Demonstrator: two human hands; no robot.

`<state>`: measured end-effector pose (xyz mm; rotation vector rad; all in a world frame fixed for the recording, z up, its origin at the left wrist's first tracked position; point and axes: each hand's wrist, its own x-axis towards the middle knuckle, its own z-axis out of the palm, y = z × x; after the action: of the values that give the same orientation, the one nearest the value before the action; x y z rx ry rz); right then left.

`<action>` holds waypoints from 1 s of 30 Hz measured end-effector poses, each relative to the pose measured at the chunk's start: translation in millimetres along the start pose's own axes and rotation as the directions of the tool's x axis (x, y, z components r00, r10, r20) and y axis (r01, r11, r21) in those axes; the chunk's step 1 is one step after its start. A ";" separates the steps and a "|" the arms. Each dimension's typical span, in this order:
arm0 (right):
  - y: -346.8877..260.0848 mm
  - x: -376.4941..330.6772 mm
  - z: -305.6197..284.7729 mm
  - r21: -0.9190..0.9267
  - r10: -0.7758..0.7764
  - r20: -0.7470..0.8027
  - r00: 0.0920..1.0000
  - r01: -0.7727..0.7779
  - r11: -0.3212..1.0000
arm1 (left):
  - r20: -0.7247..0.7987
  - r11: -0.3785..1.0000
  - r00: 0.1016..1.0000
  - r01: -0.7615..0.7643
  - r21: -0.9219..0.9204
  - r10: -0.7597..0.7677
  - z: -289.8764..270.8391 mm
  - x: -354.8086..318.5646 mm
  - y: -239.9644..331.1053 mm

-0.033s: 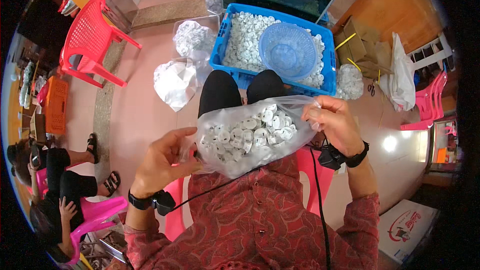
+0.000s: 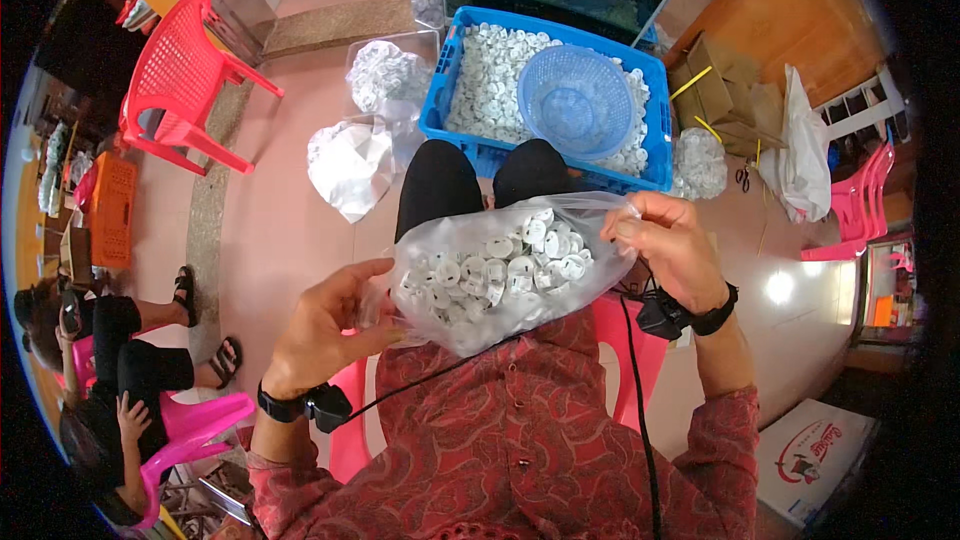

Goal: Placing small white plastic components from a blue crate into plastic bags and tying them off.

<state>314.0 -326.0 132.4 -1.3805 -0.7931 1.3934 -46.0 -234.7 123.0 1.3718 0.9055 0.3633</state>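
A clear plastic bag (image 2: 470, 330) lies tilted across my lap, bulging with many small round white plastic pieces (image 2: 520, 268) that carry dark marks. My right hand (image 2: 665, 245) pinches the bag's upper right corner between thumb and fingers, pulling the film taut. At the other end, my left hand (image 2: 325, 325) is curled around the bag's left edge, thumb below and fingers above; its other fingers are partly hidden by the film. Both wrists wear black straps with small devices and cables.
Beyond my knees stands a blue crate (image 2: 455, 90) of similar white pieces, with a blue plastic basket (image 2: 575, 100) on top. Filled bags (image 2: 350, 168) lie left of it. A red chair (image 2: 185, 90) stands farther left; another person (image 2: 130, 370) sits at lower left. Scissors (image 2: 742, 177) lie right.
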 end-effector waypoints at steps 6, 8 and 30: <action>0.7 -4.6 6.4 -0.204 -0.079 0.072 0.994 0.092 0.975 | 0.031 0.922 0.996 -0.093 0.377 0.088 5.1 -11.8 5.8; 2.8 -8.0 8.9 -0.217 -0.046 0.109 0.993 0.069 0.974 | 0.073 0.920 0.996 -0.077 0.385 0.053 4.9 -12.5 15.2; -22.9 -34.0 12.8 -0.058 -0.281 0.008 0.960 0.281 0.958 | -0.282 0.969 0.937 -0.236 -0.070 0.207 15.7 15.3 60.8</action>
<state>301.6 -348.4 166.9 -1.2556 -0.9948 1.1562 -8.3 -221.9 174.0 1.3511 0.9434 0.7785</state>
